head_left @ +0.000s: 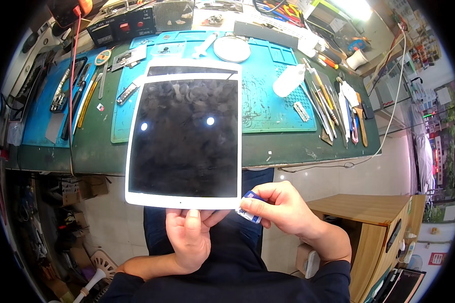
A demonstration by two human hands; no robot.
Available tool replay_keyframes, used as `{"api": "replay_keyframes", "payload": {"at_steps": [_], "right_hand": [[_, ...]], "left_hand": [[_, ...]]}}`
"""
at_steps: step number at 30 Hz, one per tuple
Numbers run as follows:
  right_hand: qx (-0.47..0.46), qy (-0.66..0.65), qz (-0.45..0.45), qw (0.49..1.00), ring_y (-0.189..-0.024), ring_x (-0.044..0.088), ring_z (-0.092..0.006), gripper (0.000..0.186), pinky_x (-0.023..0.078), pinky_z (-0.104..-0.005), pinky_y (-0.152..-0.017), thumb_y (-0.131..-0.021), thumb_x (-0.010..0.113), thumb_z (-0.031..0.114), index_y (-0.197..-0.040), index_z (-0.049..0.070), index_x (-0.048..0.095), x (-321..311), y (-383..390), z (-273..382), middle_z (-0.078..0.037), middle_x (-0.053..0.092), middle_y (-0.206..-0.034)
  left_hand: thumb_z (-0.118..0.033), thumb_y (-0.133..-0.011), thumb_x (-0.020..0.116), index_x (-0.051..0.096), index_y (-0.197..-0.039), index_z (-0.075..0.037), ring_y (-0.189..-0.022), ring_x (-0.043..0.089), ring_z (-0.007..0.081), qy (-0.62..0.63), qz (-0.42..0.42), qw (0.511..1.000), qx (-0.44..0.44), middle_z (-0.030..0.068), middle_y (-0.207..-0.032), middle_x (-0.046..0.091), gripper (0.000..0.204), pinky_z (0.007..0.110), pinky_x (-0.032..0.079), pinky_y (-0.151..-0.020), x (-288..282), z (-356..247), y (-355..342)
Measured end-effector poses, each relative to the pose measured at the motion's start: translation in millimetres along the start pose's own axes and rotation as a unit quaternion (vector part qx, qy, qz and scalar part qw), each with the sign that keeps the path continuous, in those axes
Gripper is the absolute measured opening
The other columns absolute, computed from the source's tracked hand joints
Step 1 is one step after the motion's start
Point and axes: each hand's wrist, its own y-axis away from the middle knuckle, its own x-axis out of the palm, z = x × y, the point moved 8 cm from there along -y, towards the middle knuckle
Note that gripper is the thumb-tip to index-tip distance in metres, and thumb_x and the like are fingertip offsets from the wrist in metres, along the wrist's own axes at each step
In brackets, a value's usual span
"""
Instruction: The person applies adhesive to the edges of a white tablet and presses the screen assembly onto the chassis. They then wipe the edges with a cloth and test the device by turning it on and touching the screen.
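A white-framed tablet (187,156) with a dark, smudged screen is tilted up in front of me, past the bench's near edge. My left hand (189,237) grips its lower edge from below, the thumb in front and the other fingers partly hidden behind. At the tablet's lower right corner, my right hand (285,208) pinches a small blue and white card or packet (247,216) between thumb and fingers. Whether the card touches the tablet's edge I cannot tell. Behind the tablet's top edge shows another white-framed dark panel (197,69), mostly covered.
A blue silicone work mat (265,113) lies on the green bench. On it are a white squeeze bottle (289,81), a round white dish (232,49) and a razor blade (302,111). Tweezers and brushes (333,103) lie at the right. A wooden cabinet (366,209) stands below right.
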Motion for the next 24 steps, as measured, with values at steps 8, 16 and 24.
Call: {"api": "replay_keyframes", "payload": {"at_steps": [8,16,24], "right_hand": [[0.001,0.016,-0.002,1.0,-0.059,0.059,-0.005,0.028,0.047,-0.0226,-0.054,-0.101,0.068,0.027,-0.104,-0.001,0.073,0,5,-2,0.0,0.068,-0.075],[-0.527,0.52,-0.257,0.621,-0.111,0.067,-0.0291,0.049,0.056,-0.0381,-0.088,-0.078,0.077,0.008,-0.126,0.004,0.07,20,54,97,-0.012,0.069,-0.123],[-0.68,0.488,-0.248,0.488,-0.092,0.073,-0.0218,0.039,0.057,-0.0293,-0.068,-0.079,0.068,0.009,-0.117,0.001,0.072,98,32,151,-0.01,0.074,-0.109]], "left_hand": [[-0.006,-0.106,0.039,0.037,-0.138,0.001,-0.118,0.068,0.0364,-0.001,-0.019,1.0,-0.025,0.0204,-0.127,0.061,0.032,0.055,0.059,-0.1,-1,-3,3],[-0.007,-0.107,0.04,0.041,-0.134,0.002,-0.117,0.068,0.0372,-0.06,-0.039,0.99,-0.123,0.0217,-0.128,0.062,0.028,0.054,0.058,-0.101,7,-87,7],[-0.011,-0.105,0.044,0.051,-0.135,0.006,-0.121,0.067,0.0319,-0.241,-0.018,0.947,-0.214,0.0217,-0.133,0.064,0.035,0.044,0.057,-0.104,57,-206,-12]]}}
